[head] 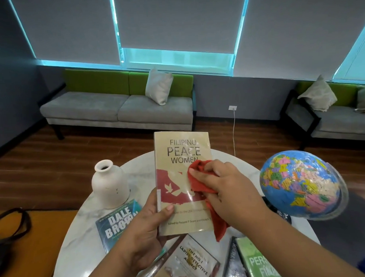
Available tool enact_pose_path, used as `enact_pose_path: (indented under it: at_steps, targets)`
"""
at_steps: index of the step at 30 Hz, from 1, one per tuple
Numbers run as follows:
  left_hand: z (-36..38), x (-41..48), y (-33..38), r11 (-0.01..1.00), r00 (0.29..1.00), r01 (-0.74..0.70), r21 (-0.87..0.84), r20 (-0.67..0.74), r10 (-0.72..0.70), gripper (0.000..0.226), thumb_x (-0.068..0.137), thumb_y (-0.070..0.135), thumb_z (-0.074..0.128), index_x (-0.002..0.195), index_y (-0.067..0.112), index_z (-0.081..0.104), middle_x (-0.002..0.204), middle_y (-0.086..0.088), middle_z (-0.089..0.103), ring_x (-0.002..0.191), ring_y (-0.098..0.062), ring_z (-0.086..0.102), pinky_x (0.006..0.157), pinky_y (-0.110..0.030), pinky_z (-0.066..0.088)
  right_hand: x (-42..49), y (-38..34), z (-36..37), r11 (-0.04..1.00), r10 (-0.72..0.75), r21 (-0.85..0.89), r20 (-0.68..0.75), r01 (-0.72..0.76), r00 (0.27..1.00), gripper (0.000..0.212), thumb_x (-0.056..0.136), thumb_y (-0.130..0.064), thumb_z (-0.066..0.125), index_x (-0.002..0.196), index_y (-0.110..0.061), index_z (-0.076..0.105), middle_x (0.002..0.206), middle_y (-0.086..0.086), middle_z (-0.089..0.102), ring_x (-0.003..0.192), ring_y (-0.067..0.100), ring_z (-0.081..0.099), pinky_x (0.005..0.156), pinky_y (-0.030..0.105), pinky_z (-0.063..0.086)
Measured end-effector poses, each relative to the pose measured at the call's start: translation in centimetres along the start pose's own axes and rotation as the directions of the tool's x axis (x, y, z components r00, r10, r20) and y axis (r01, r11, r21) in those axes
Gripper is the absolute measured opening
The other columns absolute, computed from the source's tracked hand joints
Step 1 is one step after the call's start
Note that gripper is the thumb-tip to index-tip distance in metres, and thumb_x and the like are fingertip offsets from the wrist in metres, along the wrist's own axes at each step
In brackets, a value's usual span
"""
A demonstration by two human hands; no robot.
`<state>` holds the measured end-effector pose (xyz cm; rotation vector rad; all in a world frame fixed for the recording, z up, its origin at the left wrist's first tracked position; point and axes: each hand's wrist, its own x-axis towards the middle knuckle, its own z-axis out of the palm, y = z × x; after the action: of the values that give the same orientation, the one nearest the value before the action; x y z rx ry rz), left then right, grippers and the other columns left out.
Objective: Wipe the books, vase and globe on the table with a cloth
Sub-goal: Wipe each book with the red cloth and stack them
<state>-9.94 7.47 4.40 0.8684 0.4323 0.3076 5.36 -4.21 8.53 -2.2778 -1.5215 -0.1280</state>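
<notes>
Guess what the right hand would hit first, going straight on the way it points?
Across the cover of the beige paperback book, then probably the white ceramic vase; depth is unclear.

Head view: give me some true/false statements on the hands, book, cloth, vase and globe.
1. The left hand holds the beige book up off the table. True.
2. The right hand presses a blue cloth on the cover. False: the cloth is red.
3. The vase lies on its side. False: it stands upright on the table.
4. The globe is to the right of the beige book. True.
5. The Dale Brown book is held in the right hand. False: it lies flat on the table beside the vase.
</notes>
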Motion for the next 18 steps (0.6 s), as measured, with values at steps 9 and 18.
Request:
enact_pose_path:
  at_steps: [9,18]
  targets:
    - [-0.3,0.0,0.1,1.000,1.000,0.013,0.025,-0.007,-0.013,0.046,0.078,0.008,0.058,0.121,0.023,0.057,0.111,-0.017,0.069,0.090,-0.030,0.070,0.073,-0.045,0.058,1.3,0.3,-0.7,0.995,0.103,-0.001,-0.015,-0.103,0.995,0.047,0.098,-0.033,0.047,0.142,-0.045,0.037,0.129,-0.016,0.039,0.117,0.006,0.036,0.097,0.024,0.043]
    - [-0.7,-0.4,-0.4,0.996,0.993,0.092,0.005,0.070,-0.092,0.062,0.067,0.001,0.069,0.124,0.020,0.054,0.115,-0.023,0.066,0.093,-0.037,0.068,0.075,-0.047,0.057,2.0,0.9,-0.5,0.987,0.159,0.013,0.031,-0.159,0.987,0.043,0.097,-0.033,0.047,0.139,-0.043,0.043,0.114,-0.016,0.043,0.106,0.006,0.045,0.089,0.025,0.047]
